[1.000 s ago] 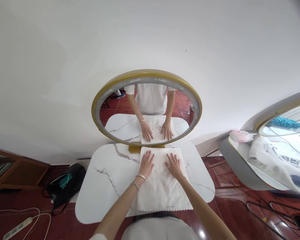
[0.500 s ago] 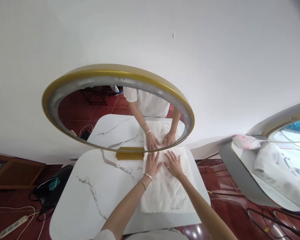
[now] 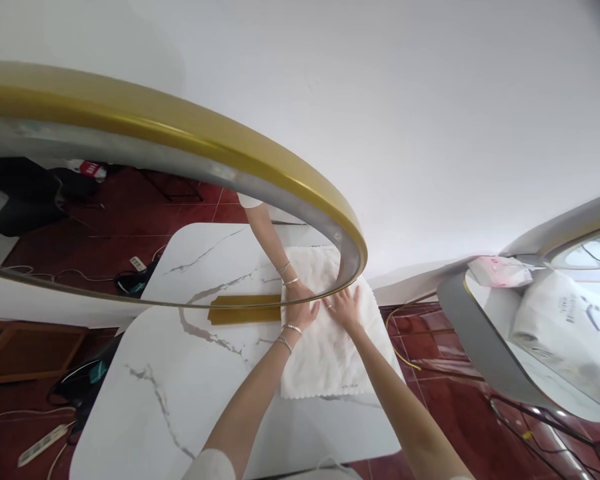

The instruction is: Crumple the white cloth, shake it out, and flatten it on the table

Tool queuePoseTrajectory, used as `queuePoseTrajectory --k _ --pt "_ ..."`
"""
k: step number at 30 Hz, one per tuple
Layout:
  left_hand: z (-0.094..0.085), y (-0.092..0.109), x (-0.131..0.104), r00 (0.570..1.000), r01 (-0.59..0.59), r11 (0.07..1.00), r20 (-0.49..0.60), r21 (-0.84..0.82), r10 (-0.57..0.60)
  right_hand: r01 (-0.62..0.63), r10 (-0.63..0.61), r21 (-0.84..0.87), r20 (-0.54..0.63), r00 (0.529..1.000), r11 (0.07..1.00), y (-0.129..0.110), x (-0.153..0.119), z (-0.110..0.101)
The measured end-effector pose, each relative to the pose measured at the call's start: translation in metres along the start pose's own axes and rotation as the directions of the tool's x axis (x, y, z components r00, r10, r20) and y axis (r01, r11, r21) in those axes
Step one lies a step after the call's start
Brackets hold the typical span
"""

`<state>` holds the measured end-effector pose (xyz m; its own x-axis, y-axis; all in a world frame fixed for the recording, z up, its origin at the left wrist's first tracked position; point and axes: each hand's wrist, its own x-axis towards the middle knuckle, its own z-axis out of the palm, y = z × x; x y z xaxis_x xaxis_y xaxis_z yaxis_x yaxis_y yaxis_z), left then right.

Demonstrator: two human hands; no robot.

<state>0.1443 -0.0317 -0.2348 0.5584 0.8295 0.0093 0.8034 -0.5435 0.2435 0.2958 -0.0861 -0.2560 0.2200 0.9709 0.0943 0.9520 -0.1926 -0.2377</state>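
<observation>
A white towel with a scalloped edge and small printing near its front edge lies flat on a white marble-patterned table. My left hand presses on the towel's far left part, palm down, its thumb out to the side. Its fingertips are hard to make out at the mirror's lower rim. To the right, my right hand also lies flat on the towel, fingers spread. Neither hand grips anything. A gold-rimmed mirror stands at the table's back and reflects my left arm and the towel.
A gold mirror base sits left of the towel. On the right, a second table holds a tissue pack and a white printed bag or cloth. A power strip with cables lies on the floor at left.
The towel and both hands have slid away from me toward the wall, showing more table in front. My view has shifted, so the mirror looks larger and further left.
</observation>
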Motion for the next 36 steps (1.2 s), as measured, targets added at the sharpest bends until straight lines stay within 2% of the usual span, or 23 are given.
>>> queuePoseTrajectory --k 3,6,9,12,15,17,20,22,25,28,30,32,36 --pt "0.005 0.008 0.012 0.998 -0.032 0.999 0.046 -0.021 0.033 -0.104 0.103 -0.044 -0.015 0.995 0.994 0.024 -0.001 -0.007" --pt "0.008 0.014 0.018 0.988 -0.132 0.99 0.076 -0.058 0.136 -0.179 0.179 -0.068 -0.009 0.984 0.981 0.039 -0.005 -0.013" --pt "0.008 0.019 0.015 0.963 -0.252 0.963 0.077 -0.093 0.259 -0.207 0.206 -0.091 -0.023 0.978 0.974 0.046 -0.015 -0.016" --pt "0.007 0.023 0.002 0.961 -0.265 0.96 0.053 -0.09 0.27 -0.202 0.196 -0.115 -0.06 0.979 0.973 0.048 -0.034 -0.017" --pt "0.005 0.028 -0.025 0.967 -0.254 0.966 -0.006 -0.057 0.254 -0.16 0.148 -0.135 -0.099 0.984 0.978 0.046 -0.071 -0.019" --pt "0.005 0.029 -0.05 0.96 -0.279 0.959 -0.043 -0.042 0.278 -0.113 0.098 -0.143 -0.107 0.989 0.983 0.041 -0.107 -0.021" --pt "0.009 0.029 -0.098 0.956 -0.289 0.957 -0.064 -0.039 0.286 -0.016 0.006 -0.136 -0.077 0.997 0.991 0.032 -0.173 -0.024" --pt "0.014 0.028 -0.134 0.965 -0.252 0.967 -0.09 -0.039 0.248 0.021 -0.028 -0.131 -0.054 0.998 0.991 0.026 -0.213 -0.025" --pt "0.02 0.026 -0.18 0.967 -0.228 0.972 -0.13 -0.053 0.22 0.023 -0.028 -0.136 -0.036 0.999 0.99 0.018 -0.245 -0.025" --pt "0.018 0.027 -0.2 0.958 -0.278 0.958 -0.093 -0.068 0.271 0.042 -0.043 -0.139 -0.006 0.999 0.989 0.018 -0.236 -0.028" --pt "0.014 0.031 -0.193 0.956 -0.29 0.955 -0.066 -0.059 0.286 0.065 -0.064 -0.138 0.007 0.998 0.988 0.023 -0.214 -0.03" --pt "0.011 0.037 -0.172 0.957 -0.285 0.958 -0.062 -0.042 0.282 0.069 -0.07 -0.138 0.0 0.998 0.988 0.031 -0.186 -0.032" --pt "0.014 0.044 -0.115 0.955 -0.289 0.957 -0.08 -0.035 0.286 0.064 -0.066 -0.147 -0.01 0.998 0.987 0.054 -0.132 -0.031"
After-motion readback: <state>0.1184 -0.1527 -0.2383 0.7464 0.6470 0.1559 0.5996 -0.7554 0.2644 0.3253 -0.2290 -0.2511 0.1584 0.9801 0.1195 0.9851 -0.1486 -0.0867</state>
